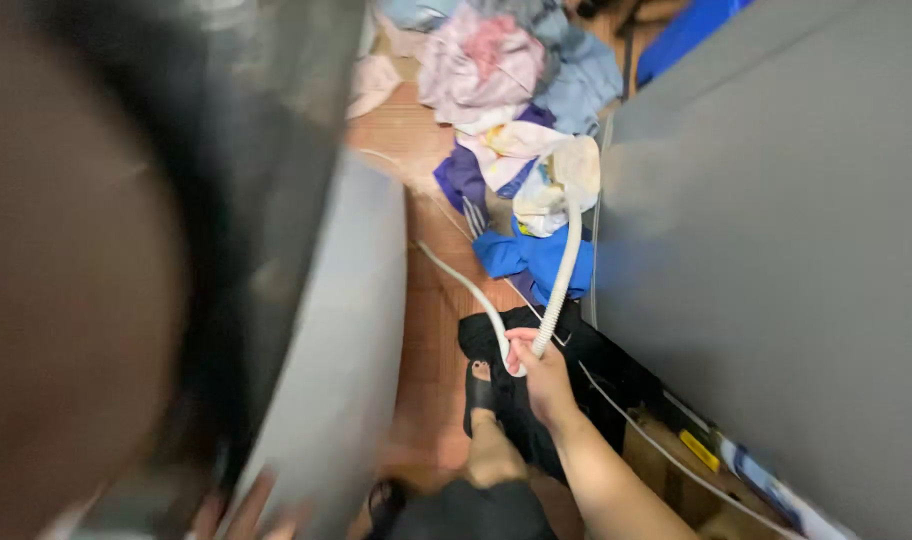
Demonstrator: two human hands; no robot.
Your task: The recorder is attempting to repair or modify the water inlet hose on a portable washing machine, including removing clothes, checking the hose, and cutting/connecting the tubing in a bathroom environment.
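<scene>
1. One hand is doing the visible work: the right hand (544,378) reaches down between two big grey appliances, fingers (521,352) curled shut around a white corrugated hose (566,268).
2. That hose runs up from the grip toward the clothes pile (516,110) on the wooden floor (426,330), and it curves round below the fingers into a thinner stretch heading off up and to the left.
3. My guess on handling: light, bendy, ribbed so it won't slip much, though it'd probably kink if folded hard. Holding it near the bend like that looks sensible, since the ribs give plenty of purchase.
4. Under the hand there's a dark garment (536,350) on the floor, plus a foot in a black sandal (481,390) right beside it.
5. Grey appliance wall (776,250) fills the right side, with a thin white cable (656,445) along its base.
6. Hard to make out: the whole left side is a blurry dark mass very close to the camera, next to a pale grey rounded panel (346,340). Something skin-toned sits at the bottom left edge; it may be the left hand, but I can't tell, nor what its fingers are doing. Both hose ends are hidden.
</scene>
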